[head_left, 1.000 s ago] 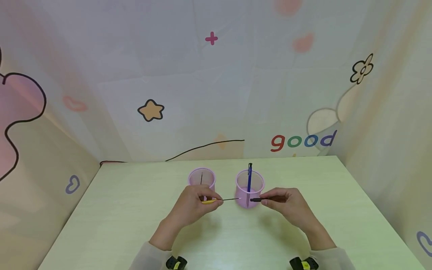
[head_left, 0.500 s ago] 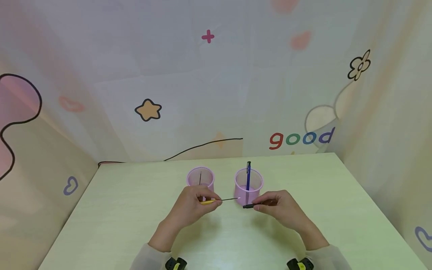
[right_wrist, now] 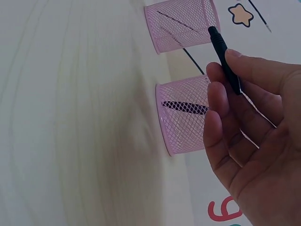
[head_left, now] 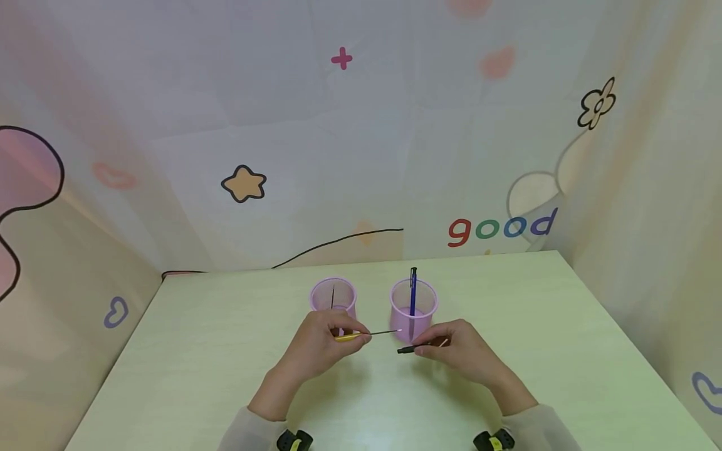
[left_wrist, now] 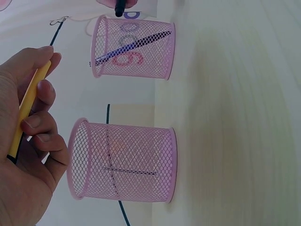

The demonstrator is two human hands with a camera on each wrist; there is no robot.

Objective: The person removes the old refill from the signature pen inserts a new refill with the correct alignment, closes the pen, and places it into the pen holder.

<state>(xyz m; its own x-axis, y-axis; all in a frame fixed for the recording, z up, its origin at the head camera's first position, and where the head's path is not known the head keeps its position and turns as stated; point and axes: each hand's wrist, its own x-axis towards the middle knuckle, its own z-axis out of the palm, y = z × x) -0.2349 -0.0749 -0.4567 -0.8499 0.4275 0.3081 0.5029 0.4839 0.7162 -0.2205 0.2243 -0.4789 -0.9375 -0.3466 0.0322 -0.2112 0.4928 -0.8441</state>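
My left hand (head_left: 329, 338) pinches a yellow pen barrel (left_wrist: 34, 96), and a thin dark rod like a refill (head_left: 386, 332) sticks out of it to the right, with a light tip. In my right hand (head_left: 459, 347), thumb and fingers pinch a short black tapered pen part (right_wrist: 223, 56) with a ribbed end. Its ribbed end points left, below the refill's tip and apart from it. Behind the hands stand two pink mesh pen cups. A blue pen (head_left: 413, 293) leans in the right cup (right_wrist: 183, 134); a thin dark stick (head_left: 333, 297) stands in the left cup (left_wrist: 141, 141).
Both cups stand upright on a pale wood table (head_left: 225, 351), a gap between them. A cloth backdrop (head_left: 304, 125) printed with a star, hearts and coloured letters hangs behind and at both sides. Each wrist wears a black strap with a camera.
The right hand has moved left and slightly nearer the body with the black pen part, now in front of the right cup. The left hand keeps its place; the head view has shifted slightly.
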